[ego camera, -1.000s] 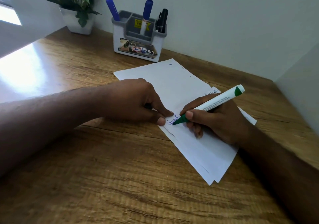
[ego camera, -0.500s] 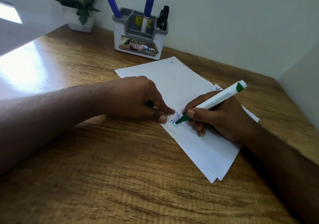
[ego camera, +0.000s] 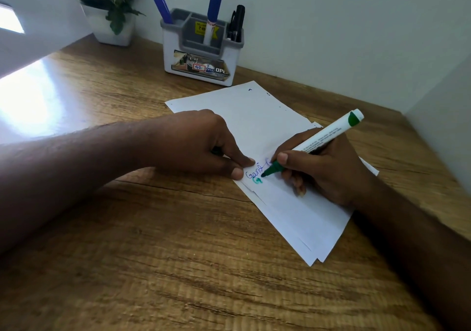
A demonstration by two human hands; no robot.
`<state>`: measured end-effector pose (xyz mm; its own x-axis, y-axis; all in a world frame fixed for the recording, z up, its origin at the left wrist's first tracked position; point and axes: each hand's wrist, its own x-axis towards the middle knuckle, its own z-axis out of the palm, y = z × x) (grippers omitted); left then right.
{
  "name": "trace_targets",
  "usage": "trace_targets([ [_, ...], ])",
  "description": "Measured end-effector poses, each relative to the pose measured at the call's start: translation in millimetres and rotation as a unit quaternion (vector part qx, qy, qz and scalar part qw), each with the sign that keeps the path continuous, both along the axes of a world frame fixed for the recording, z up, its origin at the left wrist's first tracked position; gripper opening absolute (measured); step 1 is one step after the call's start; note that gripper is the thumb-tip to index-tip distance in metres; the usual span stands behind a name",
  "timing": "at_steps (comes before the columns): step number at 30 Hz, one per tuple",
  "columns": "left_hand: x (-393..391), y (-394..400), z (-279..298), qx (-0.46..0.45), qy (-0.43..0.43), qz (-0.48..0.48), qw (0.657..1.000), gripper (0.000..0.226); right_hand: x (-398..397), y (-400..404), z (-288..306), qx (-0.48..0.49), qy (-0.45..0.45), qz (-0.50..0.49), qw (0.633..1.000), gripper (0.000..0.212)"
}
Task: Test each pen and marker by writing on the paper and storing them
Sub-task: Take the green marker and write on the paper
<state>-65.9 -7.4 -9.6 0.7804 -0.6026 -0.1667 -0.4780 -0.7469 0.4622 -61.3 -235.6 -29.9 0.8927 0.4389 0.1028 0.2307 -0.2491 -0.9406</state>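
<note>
My right hand (ego camera: 318,170) grips a white marker with a green tip (ego camera: 321,140), its tip touching the white paper sheets (ego camera: 249,116) just under a blue handwritten word. A small green letter shows beside the tip. My left hand (ego camera: 201,144) rests on the left edge of the paper with fingers curled, thumb and forefinger pressing the sheet; something dark shows inside the palm, unclear what. At the back stands a grey and white pen holder (ego camera: 201,50) holding two blue-capped markers (ego camera: 214,11) and a black pen (ego camera: 237,22).
A white pot with a green plant (ego camera: 107,6) stands at the back left corner. The wooden desk (ego camera: 153,267) meets white walls behind and on the right. Bright window glare lies on the desk at the left.
The green marker tip has moved slightly right along the paper, leaving a green letter below the blue word. My left hand has stayed in place.
</note>
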Motion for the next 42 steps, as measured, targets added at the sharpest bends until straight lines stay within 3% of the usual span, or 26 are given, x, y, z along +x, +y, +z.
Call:
trace_targets([
  [3,-0.2,0.2,0.6,0.004,0.002,0.001,1.000,0.058,-0.4,0.4,0.1,-0.029,-0.006,0.006,1.000,0.019],
  [8,0.2,-0.3,0.7,0.006,0.001,0.002,1.000,0.043,-0.4,0.6,1.9,-0.049,-0.015,-0.001,0.999,0.020],
  [14,-1.7,-0.8,2.9,0.009,0.004,0.004,1.000,0.060,-0.5,1.9,1.8,-0.056,-0.024,-0.022,0.998,0.012],
  [21,-0.2,-1.2,1.2,0.006,0.007,0.010,1.000,0.042,-2.6,3.5,2.7,-0.053,-0.032,-0.048,0.997,0.011],
  [27,1.7,-0.9,0.1,0.005,0.008,0.001,1.000,0.042,-3.8,3.5,2.8,-0.058,-0.039,-0.061,0.996,0.011],
  [31,0.2,-0.7,1.5,0.008,0.004,0.002,1.000,0.055,-2.9,2.2,1.6,-0.049,-0.036,-0.070,0.996,0.012],
  [42,1.5,-0.5,0.7,0.009,0.005,0.006,1.000,0.040,-2.3,4.3,1.7,-0.038,-0.040,-0.087,0.995,0.012],
])
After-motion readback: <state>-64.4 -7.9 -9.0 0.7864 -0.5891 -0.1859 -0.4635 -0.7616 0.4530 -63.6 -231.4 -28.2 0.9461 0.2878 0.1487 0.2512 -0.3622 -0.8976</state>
